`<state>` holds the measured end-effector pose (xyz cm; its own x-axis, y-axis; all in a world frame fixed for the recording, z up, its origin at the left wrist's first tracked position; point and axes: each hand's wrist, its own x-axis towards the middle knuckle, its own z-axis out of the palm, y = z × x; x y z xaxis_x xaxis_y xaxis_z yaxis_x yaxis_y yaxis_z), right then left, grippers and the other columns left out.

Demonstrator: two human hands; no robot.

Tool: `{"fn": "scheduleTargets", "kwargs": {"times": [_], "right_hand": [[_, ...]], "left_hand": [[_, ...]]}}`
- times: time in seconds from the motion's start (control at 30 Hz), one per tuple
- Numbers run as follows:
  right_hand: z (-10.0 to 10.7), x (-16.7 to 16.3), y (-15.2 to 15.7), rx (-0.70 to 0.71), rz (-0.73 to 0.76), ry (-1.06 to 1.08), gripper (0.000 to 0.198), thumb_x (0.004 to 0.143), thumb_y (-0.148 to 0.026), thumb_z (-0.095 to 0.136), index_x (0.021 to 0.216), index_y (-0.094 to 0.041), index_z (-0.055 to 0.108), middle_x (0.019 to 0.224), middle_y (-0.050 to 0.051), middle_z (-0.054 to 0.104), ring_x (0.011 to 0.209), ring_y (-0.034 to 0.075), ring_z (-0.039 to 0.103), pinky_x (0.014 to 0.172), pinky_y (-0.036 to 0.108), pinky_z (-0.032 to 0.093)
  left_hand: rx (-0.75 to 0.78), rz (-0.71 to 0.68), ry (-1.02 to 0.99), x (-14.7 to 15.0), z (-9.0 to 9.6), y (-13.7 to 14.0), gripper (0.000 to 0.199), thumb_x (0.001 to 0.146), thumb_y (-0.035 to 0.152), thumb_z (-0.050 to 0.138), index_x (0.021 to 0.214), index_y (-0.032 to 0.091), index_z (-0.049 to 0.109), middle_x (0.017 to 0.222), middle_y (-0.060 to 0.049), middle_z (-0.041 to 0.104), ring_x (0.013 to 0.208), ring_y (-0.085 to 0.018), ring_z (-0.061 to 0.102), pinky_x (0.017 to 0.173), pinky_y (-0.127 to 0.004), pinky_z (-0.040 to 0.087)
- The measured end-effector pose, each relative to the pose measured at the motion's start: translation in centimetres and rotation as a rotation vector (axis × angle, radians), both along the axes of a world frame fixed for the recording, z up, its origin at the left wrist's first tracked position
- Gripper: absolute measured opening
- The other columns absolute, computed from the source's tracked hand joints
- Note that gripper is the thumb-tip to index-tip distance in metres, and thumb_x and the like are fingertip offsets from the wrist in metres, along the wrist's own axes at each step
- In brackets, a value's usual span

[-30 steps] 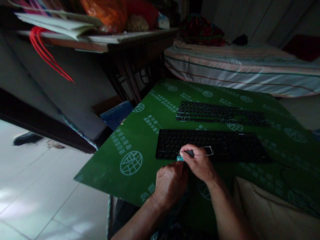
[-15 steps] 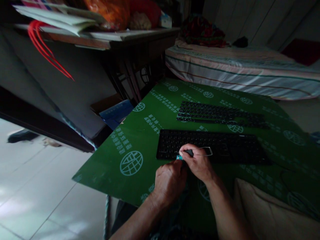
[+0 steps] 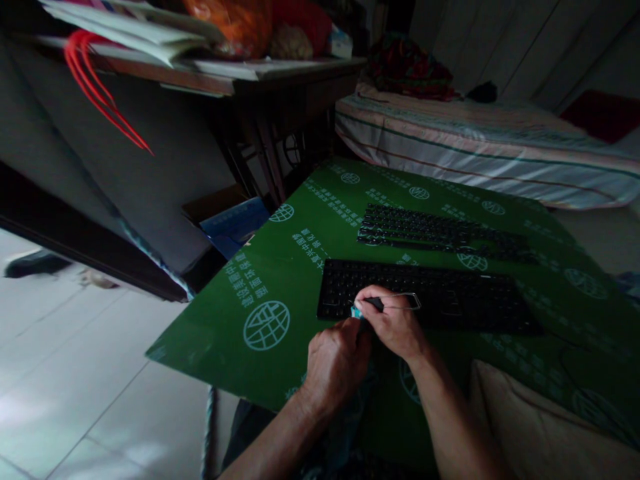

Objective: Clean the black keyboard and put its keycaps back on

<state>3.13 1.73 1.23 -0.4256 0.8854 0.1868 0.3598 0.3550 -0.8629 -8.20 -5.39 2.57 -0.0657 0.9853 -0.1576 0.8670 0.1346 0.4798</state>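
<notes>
My right hand [image 3: 395, 323] is closed in a pinch over the front edge of a black keyboard [image 3: 480, 300]. It grips what looks like a wire keycap puller [image 3: 416, 301], its thin loop pointing right and a dark part between the fingers. Closed in a fist just below, my left hand [image 3: 335, 360] holds a small teal piece [image 3: 356, 311] that sticks out at the top, against the right fingertips. Most of that piece is hidden, and I cannot make out its kind. Beyond the keyboard, black keycaps [image 3: 400, 227] lie in rows.
A green printed board [image 3: 295, 267] forms the tabletop. A beige cloth-like piece [image 3: 530, 413] lies at the near right, by a dark cable [image 3: 565, 353]. A cluttered desk [image 3: 210, 83] stands at the back left, with a bed [image 3: 480, 140] behind and a blue box [image 3: 233, 223] beside the board.
The view has shifted slightly. Both hands keep nearly the same pose, and the wire loop has tilted a little. The keyboard and keycaps stay in place.
</notes>
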Motion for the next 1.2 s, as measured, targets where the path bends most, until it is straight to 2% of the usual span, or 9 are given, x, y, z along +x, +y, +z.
{"fn": "scheduleTargets", "kwargs": {"times": [0.27,0.73,1.2], "right_hand": [[0.8,-0.9,0.7,-0.010,0.077,-0.064,0.013,0.080,-0.020,0.052,0.074,-0.019,0.063,0.068,0.000,0.066,0.065,0.013,0.061,0.065,0.021,0.047],[0.5,0.6,0.5,-0.030,-0.037,-0.059,0.014,0.078,-0.022,0.051,0.071,-0.019,0.063,0.063,0.000,0.065,0.060,0.013,0.059,0.059,0.021,0.045],[0.2,0.7,0.3,-0.077,-0.029,-0.031,0.013,0.079,-0.022,0.052,0.073,-0.019,0.062,0.064,0.000,0.065,0.062,0.013,0.060,0.062,0.022,0.045]], "left_hand": [[-0.008,0.016,-0.017,-0.4,-0.2,-0.1,0.016,0.087,0.024,0.047,0.076,0.018,0.057,0.070,-0.001,0.065,0.059,-0.013,0.058,0.053,-0.023,0.031],[-0.028,-0.075,0.044,0.5,-0.2,0.1,0.016,0.088,0.024,0.045,0.080,0.018,0.058,0.074,-0.002,0.067,0.066,-0.017,0.063,0.056,-0.024,0.032],[-0.009,-0.077,0.014,0.0,-0.5,0.0,0.017,0.087,0.022,0.045,0.075,0.018,0.056,0.069,-0.001,0.065,0.062,-0.015,0.060,0.054,-0.024,0.031]]}}
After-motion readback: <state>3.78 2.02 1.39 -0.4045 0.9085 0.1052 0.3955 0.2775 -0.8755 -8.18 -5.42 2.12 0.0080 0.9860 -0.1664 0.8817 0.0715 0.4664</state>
